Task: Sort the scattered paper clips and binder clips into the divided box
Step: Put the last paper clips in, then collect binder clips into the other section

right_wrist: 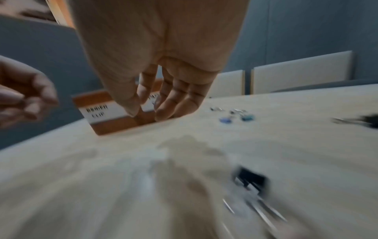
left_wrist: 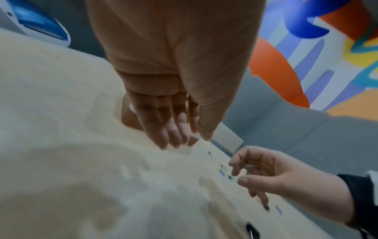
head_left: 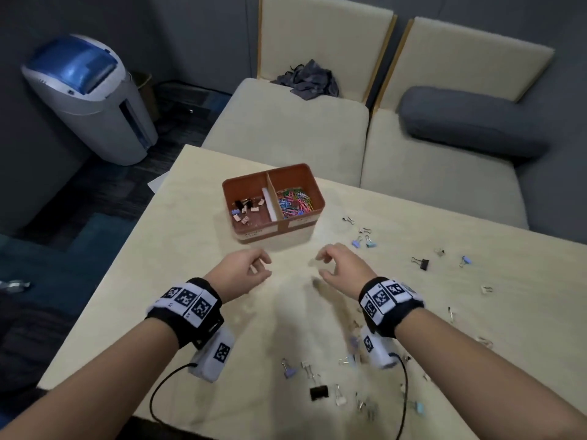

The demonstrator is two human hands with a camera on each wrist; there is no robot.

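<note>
A brown divided box [head_left: 270, 231] stands mid-table, with binder clips [head_left: 244, 208] in its left compartment and coloured paper clips [head_left: 293, 200] in its right. Both hands hover just in front of it, a little apart. My left hand [head_left: 254, 268] [left_wrist: 180, 140] has loosely curled fingers, and I see nothing in them. My right hand [head_left: 327, 265] [right_wrist: 147, 111] is also relaxed and empty. Loose binder clips lie to the right, among them a black one [head_left: 421, 263] and a blue one [head_left: 357, 242]. More lie near me, such as another black clip [head_left: 318, 392]. The box's labelled front [right_wrist: 98, 111] faces me.
The light wooden table [head_left: 203, 312] ends close behind the box. Beyond it are beige sofa seats [head_left: 286, 122], a grey cushion [head_left: 470, 122] and a crumpled grey cloth [head_left: 308, 79]. A grey and blue machine [head_left: 89, 96] stands on the floor at the left.
</note>
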